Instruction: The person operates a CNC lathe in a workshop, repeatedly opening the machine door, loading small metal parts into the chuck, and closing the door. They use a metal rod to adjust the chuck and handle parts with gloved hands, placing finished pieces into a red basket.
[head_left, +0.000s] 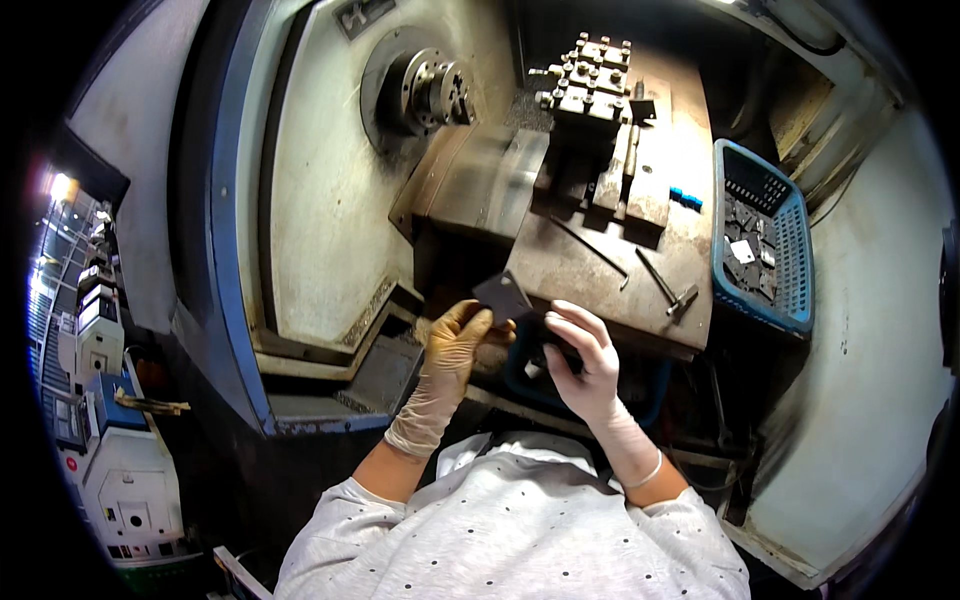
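Note:
My left hand (455, 345), in a yellowish glove, holds up a small flat dark metal plate (502, 296) by its lower edge. My right hand (583, 355), in a white glove, is curled around a small dark object (553, 356) just right of the plate; its kind is hard to tell. Both hands sit in front of the lathe's rusty carriage plate (590, 270). Behind it stand the tool post (590, 85) and the chuck (432, 92).
A blue plastic basket (790, 300) with several small dark parts rests at the right on the machine. Two long wrenches (660, 283) lie on the carriage plate. Small blue pieces (686, 197) sit near the basket. Another machine (105, 400) stands far left.

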